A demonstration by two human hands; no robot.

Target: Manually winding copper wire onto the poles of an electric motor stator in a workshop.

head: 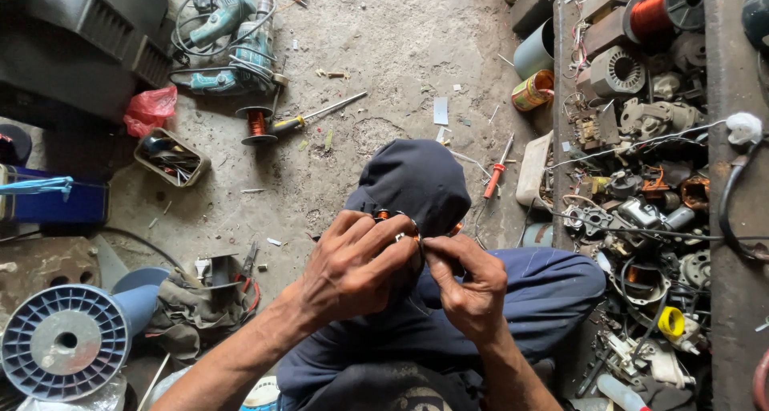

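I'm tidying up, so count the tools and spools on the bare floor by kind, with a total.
Teal power drills: 2
Screwdrivers, one yellow-handled, one red-handled: 2
Copper wire spool: 1
Empty blue spool: 1
Total: 6
Both hands, left hand and right hand, grip a small copper-wound part, not counted.

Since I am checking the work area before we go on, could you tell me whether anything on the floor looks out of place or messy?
Yes. Paper scraps and small bits lie scattered over the concrete floor, and a screwdriver and a red-handled tool lie loose there. The drills sit in tangled cords. Both hands hold a small wound part.
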